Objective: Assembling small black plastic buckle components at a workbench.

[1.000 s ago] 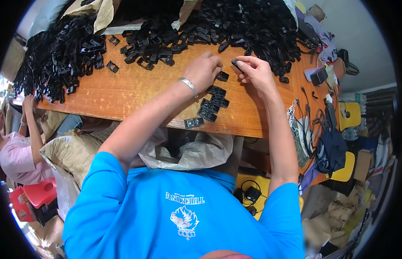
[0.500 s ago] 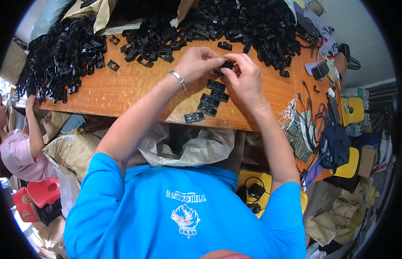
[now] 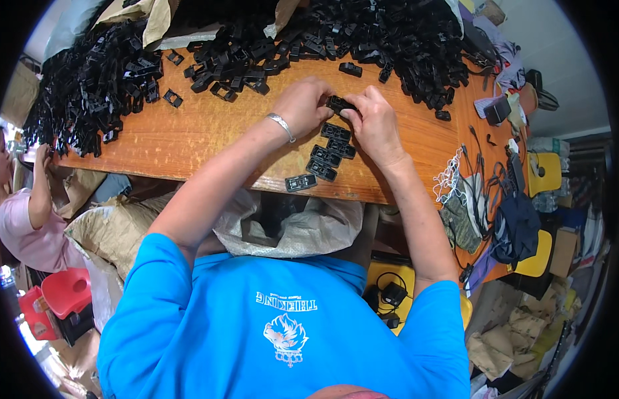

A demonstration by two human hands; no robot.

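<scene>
Between my two hands is a small black plastic part shaped like a toy car body (image 3: 339, 104), just above the table's middle. My left hand (image 3: 305, 105), with a silver bracelet at its wrist, grips the near-left end between thumb and fingers. The right end is pinched by my right hand (image 3: 377, 123). Right below lies a short staggered row of similar black parts (image 3: 325, 156), laid flat and close together. One more such part (image 3: 301, 182) rests a little apart, near the table's front edge.
A large heap of black parts (image 3: 396, 46) covers the wooden table's (image 3: 223, 139) far side, with another pile (image 3: 90, 93) at left. Cables and cloth items (image 3: 466, 193) lie at right. An open white sack (image 3: 289, 233) hangs before me. A person in pink (image 3: 33, 229) is at far left.
My hands have shifted slightly, and the black part between them now shows more of its length. The row on the table looks the same.
</scene>
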